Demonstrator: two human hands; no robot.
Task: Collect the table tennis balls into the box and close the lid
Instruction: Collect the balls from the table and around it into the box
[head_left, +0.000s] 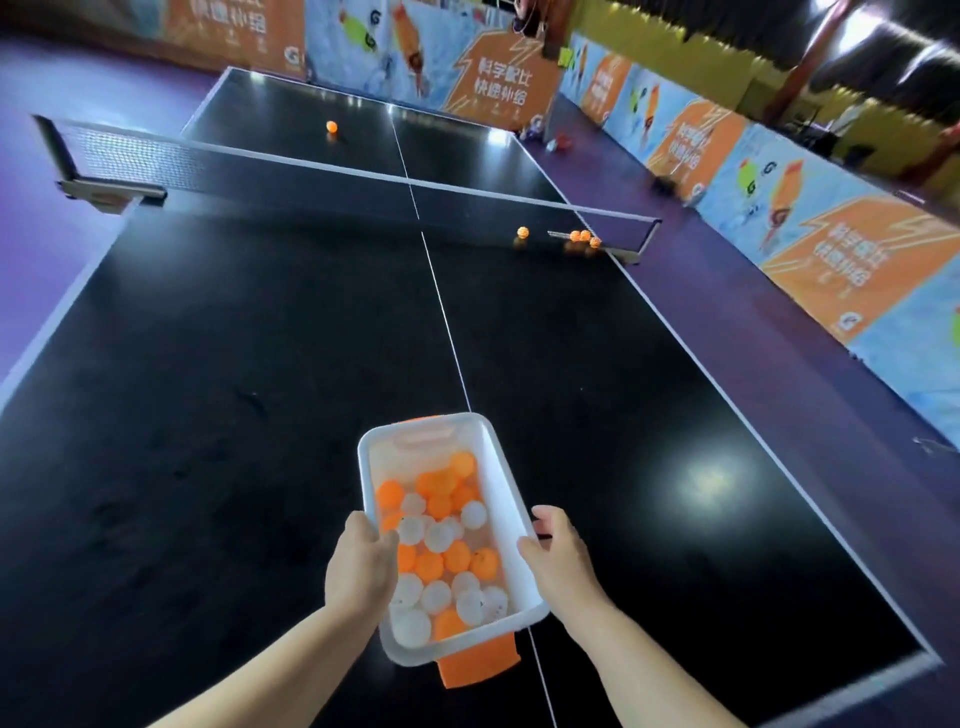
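open-topped white box (500, 493) holding mixed orange and white balls (457, 557), gripped on its long rims by left hand (358, 569) and right hand (560, 557).

The translucent white plastic box (505, 493) has orange plastic latches (480, 665) at both ends and holds a mix of orange table tennis balls (457, 557) and white table tennis balls (411, 627). The glossy black table tennis table (208, 415) is edged and halved by thin white lines (447, 322); its black mesh net (260, 166) has a white top band, and the loose balls (522, 232) on it are orange. The floor (779, 374) is purple, and the printed barrier boards (831, 260) are orange and pale blue with white lettering.
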